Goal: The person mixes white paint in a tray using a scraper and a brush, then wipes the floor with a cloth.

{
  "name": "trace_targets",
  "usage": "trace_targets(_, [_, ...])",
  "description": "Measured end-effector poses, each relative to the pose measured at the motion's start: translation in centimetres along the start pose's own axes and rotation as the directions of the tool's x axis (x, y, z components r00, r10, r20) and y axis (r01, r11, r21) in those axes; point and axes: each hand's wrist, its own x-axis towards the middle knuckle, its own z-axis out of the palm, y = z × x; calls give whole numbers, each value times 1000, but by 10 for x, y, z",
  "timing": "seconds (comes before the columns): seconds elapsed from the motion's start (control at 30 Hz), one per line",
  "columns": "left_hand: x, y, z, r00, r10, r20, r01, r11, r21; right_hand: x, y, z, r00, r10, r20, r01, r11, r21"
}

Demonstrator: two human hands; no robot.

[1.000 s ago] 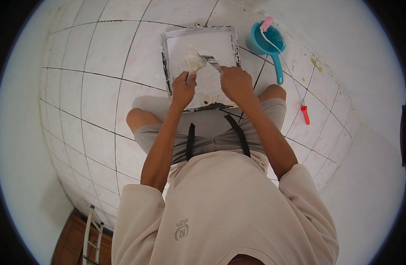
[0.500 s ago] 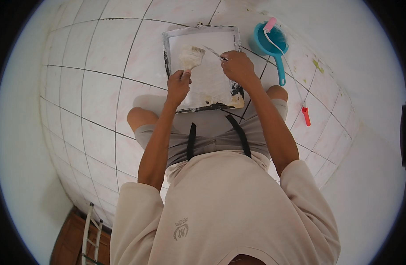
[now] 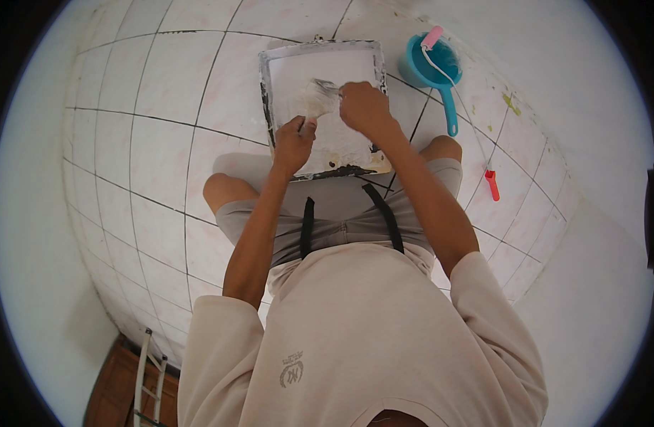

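A wide paintbrush [image 3: 316, 107] coated in white is gripped by its handle in my left hand [image 3: 294, 145], bristles pointing up and away from me. In my right hand [image 3: 367, 108] is a knife [image 3: 328, 87] with a slim metal blade, which lies across the bristle end of the brush. Most of the knife's handle is hidden by my fingers. Both hands are over a paint tray [image 3: 265, 89] whose inside is white and whose rim is crusted with black and white paint. The tray lies on the floor between my knees.
To the tray's right stands a turquoise dipper [image 3: 449, 114]. A paint roller with a pink sleeve [image 3: 432, 37] rests across it, its wire running to a red handle [image 3: 492, 185] on the tiles. A ladder [image 3: 142, 377] and a brown wooden door [image 3: 107, 388] are at lower left.
My right hand has moved left, bringing the knife blade from beside the brush onto its bristles. The brush has shifted slightly right and is tilted a little differently.
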Motion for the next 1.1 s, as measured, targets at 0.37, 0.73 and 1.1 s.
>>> trace_targets(0.37, [12, -4, 1, 997, 9, -80, -6, 999, 40, -27, -8, -26, 998, 56, 13, -57, 997, 58])
trace_targets(0.73, [-2, 9, 7, 992, 112, -58, -108, 992, 59, 9, 21, -10, 999, 41, -34, -43, 997, -67])
trace_targets(1.1, [3, 6, 7, 993, -51, -111, 38, 993, -112, -37, 2, -4, 995, 94, 15, -95, 993, 66])
